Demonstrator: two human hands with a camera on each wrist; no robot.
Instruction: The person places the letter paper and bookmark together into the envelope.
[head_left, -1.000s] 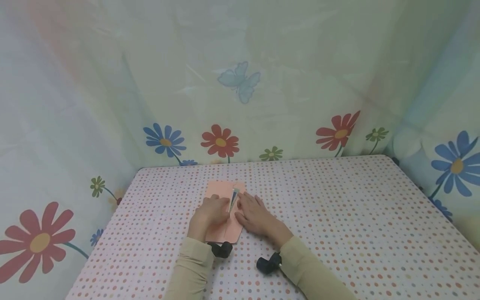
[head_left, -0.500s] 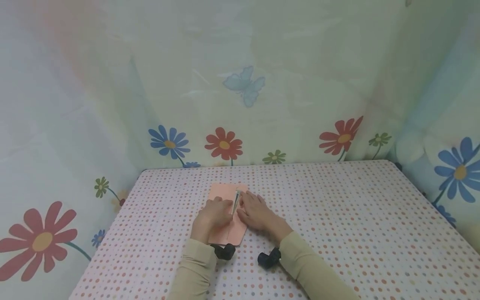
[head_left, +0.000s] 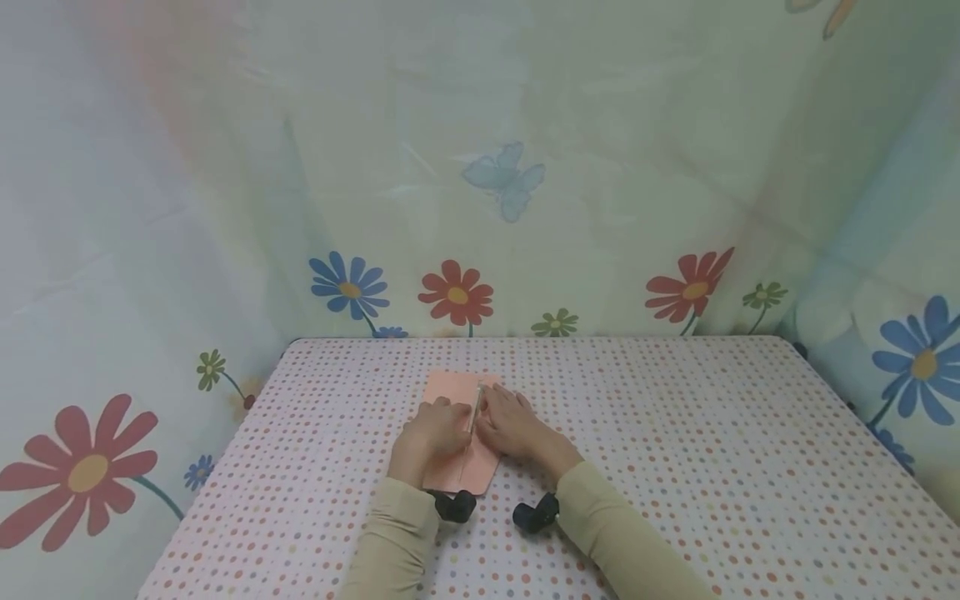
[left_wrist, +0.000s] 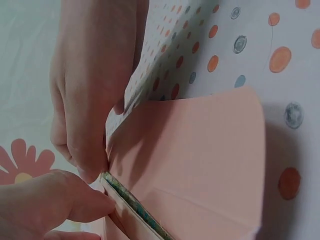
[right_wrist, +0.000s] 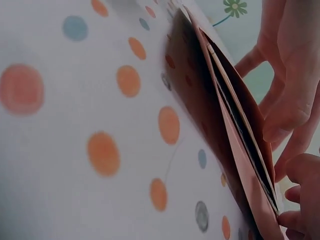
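A pink wallet (head_left: 450, 477) lies flat on the table with a long narrow slot near its middle. In the left wrist view a green-blue patterned strip (left_wrist: 137, 207) shows inside the slot. My left hand (head_left: 433, 435) rests over the left part, its thumb and finger pinching the slot's near edge. From the other side my right hand (head_left: 517, 425) pinches the opposite edge, fingertips close to those of the left. In the right wrist view the wallet's layers (right_wrist: 240, 135) stand slightly apart, dark between them.
The table (head_left: 637, 450) has a dotted cover. Floral sheets (head_left: 600, 167) hang behind it and at both sides. A black wrist camera (head_left: 456, 506) sits under the left sleeve, another black camera (head_left: 536, 514) under the right.
The slot has narrowed from a visible wedge to a thin line as my hands drew closer together. The whole scene has shifted slightly down and right with the head.
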